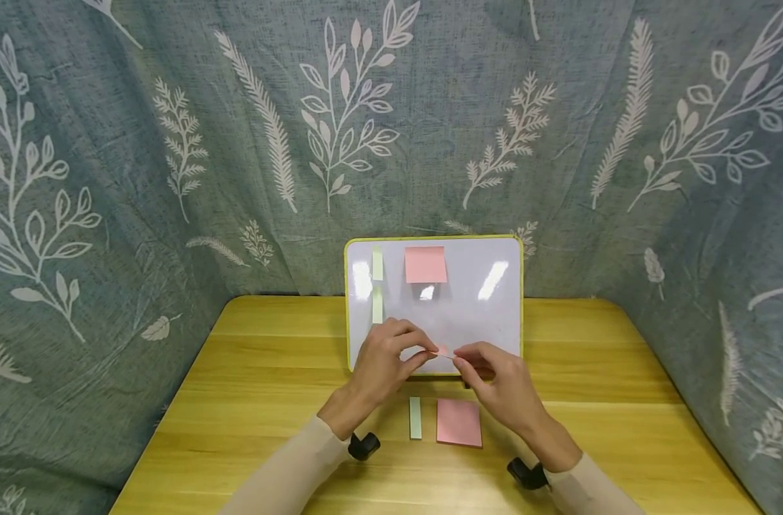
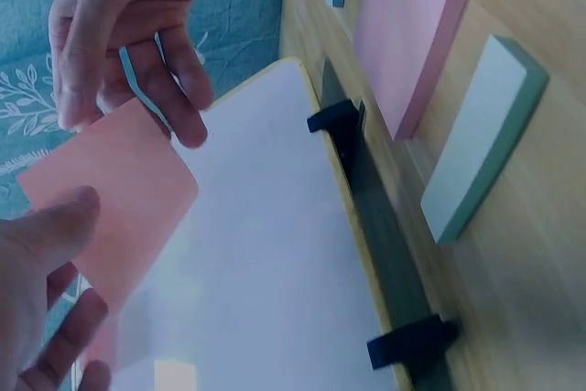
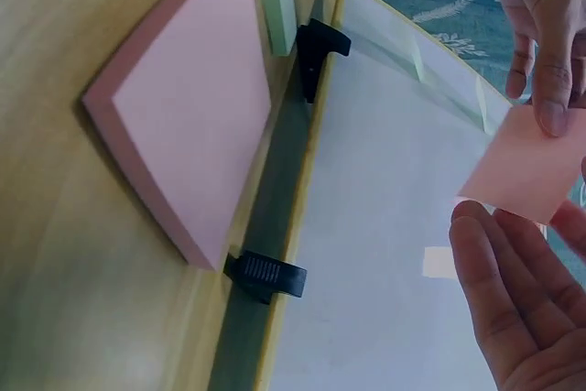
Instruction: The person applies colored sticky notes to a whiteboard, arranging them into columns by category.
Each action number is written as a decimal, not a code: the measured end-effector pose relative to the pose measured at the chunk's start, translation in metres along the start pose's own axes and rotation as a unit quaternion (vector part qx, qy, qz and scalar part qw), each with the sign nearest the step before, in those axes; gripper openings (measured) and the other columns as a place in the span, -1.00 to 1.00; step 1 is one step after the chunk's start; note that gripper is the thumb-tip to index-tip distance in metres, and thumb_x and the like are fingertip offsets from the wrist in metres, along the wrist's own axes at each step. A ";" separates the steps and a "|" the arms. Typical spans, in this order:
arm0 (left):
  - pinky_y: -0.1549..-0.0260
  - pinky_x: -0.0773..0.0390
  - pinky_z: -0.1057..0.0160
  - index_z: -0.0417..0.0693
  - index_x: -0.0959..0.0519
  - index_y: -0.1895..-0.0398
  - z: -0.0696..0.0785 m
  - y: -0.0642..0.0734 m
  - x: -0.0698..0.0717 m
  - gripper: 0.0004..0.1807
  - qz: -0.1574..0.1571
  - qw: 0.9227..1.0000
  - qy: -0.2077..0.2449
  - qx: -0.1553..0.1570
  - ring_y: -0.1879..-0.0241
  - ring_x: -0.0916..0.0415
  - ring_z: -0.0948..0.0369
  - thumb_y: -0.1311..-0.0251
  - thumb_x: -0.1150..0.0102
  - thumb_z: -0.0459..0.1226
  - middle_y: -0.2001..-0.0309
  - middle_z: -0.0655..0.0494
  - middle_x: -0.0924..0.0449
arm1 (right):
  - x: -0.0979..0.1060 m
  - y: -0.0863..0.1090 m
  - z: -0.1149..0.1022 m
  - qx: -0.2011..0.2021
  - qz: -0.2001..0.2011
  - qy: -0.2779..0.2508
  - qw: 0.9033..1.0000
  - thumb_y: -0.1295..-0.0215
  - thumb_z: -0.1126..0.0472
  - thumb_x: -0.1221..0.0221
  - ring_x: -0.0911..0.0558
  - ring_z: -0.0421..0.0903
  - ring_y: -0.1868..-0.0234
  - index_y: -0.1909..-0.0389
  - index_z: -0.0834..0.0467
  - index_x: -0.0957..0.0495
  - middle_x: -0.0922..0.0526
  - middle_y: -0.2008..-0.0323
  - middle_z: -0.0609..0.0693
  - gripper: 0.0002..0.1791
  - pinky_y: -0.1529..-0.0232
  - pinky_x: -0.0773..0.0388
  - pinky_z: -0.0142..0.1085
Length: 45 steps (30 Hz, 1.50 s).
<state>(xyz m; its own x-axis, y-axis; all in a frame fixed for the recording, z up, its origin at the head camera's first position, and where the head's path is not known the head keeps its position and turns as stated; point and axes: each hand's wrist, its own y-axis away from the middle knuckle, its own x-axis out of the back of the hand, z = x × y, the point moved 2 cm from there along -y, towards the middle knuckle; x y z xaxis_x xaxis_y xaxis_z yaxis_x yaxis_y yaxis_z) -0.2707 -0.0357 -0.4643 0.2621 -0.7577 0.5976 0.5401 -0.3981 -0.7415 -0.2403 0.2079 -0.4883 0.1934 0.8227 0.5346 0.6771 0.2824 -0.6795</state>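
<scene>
Left hand [image 1: 380, 361]: your thumb and fingers pinch the pink sheet [image 2: 133, 190].
Right hand [image 1: 510, 390]: your fingertips meet its edge; whether they grip, I cannot tell.
Pink sheet: between your hands, before the whiteboard [image 1: 475, 307].
Pads: green pad [image 1: 415, 418] beside pink pad [image 1: 459, 422], on the table [image 1: 623, 429].
Board: bears a pink note [image 1: 425, 265].

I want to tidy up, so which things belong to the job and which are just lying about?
Job:
loose pink note, held in the left hand
whiteboard, stuck pink note, green strips
pink pad and green pad, probably supplies

Just around:
patterned curtain
wooden table
black wrist devices
</scene>
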 end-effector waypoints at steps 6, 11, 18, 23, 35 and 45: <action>0.06 -0.62 0.11 0.25 -0.95 0.17 -0.007 0.001 0.005 -0.83 0.014 1.000 -0.006 -0.016 0.01 -0.76 0.17 -0.26 -0.78 -0.24 0.07 0.29 -0.88 | 0.002 -0.004 0.003 -0.080 -0.013 -0.002 0.997 -0.66 0.30 -0.40 -0.97 -0.10 0.19 -0.09 0.20 -0.82 -0.95 0.09 0.04 -0.88 0.12 -0.84 -0.45; 0.00 -0.61 0.08 0.24 -0.96 0.16 -0.010 0.001 0.006 -0.82 0.025 0.999 -0.001 -0.041 -0.07 -0.74 0.14 -0.24 -0.79 -0.24 0.02 0.25 -0.88 | 0.003 -0.007 0.007 -0.181 -0.049 -0.030 0.982 -0.79 0.06 -0.31 -0.96 -0.04 0.24 -0.05 0.09 -0.85 -0.96 0.17 0.00 -0.78 0.19 -0.83 -0.36; -0.04 -0.59 0.05 0.26 -0.96 0.17 -0.012 0.003 0.006 -0.80 0.029 0.998 0.006 -0.054 -0.13 -0.72 0.13 -0.22 -0.79 -0.24 -0.03 0.23 -0.88 | 0.000 -0.010 0.011 -0.294 -0.105 -0.142 0.939 -0.80 -0.06 -0.29 -0.97 0.20 0.14 -0.03 0.27 -0.83 -0.95 0.10 0.30 -0.57 0.08 -0.93 0.00; -0.04 -0.58 0.05 0.26 -0.95 0.18 -0.015 0.005 0.006 -0.81 0.023 0.998 0.012 -0.049 -0.14 -0.71 0.13 -0.24 -0.78 -0.24 -0.05 0.23 -0.87 | 0.000 -0.012 0.012 -0.333 -0.093 -0.205 0.916 -0.75 -0.03 -0.36 -0.98 0.19 0.10 -0.09 0.37 -0.77 -0.91 0.03 0.42 -0.54 0.05 -0.93 0.01; -0.04 -0.56 0.04 0.23 -0.96 0.16 -0.017 0.007 0.004 -0.80 0.005 1.000 0.021 -0.020 -0.16 -0.71 0.10 -0.26 -0.77 -0.29 -0.09 0.19 -0.87 | -0.003 -0.013 0.015 -0.367 -0.070 -0.244 0.895 -0.73 0.10 -0.38 -0.94 -0.04 0.23 -0.06 0.42 -0.72 -0.90 0.25 0.10 -0.63 0.04 -0.93 -0.08; -0.20 -0.71 -0.07 0.15 -0.90 -0.13 -0.027 0.004 0.012 -0.67 0.000 1.000 0.009 0.028 -0.26 -0.73 0.04 -0.35 -0.72 -0.30 -0.22 0.11 -0.80 | 0.001 -0.022 0.020 -0.358 -0.049 -0.265 0.894 -0.77 0.15 -0.34 -0.93 -0.14 0.25 -0.13 0.48 -0.69 -0.91 0.26 0.06 -0.62 0.00 -0.94 -0.08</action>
<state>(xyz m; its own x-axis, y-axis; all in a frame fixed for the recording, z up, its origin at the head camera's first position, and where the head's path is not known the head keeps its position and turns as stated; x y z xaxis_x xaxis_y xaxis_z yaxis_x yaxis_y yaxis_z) -0.2870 -0.0605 -0.4680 0.2484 -0.7669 0.5918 0.5844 -0.3686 -0.7229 -0.2695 0.2122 -0.4831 -0.1268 0.9832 0.1312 0.9899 0.1338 -0.0459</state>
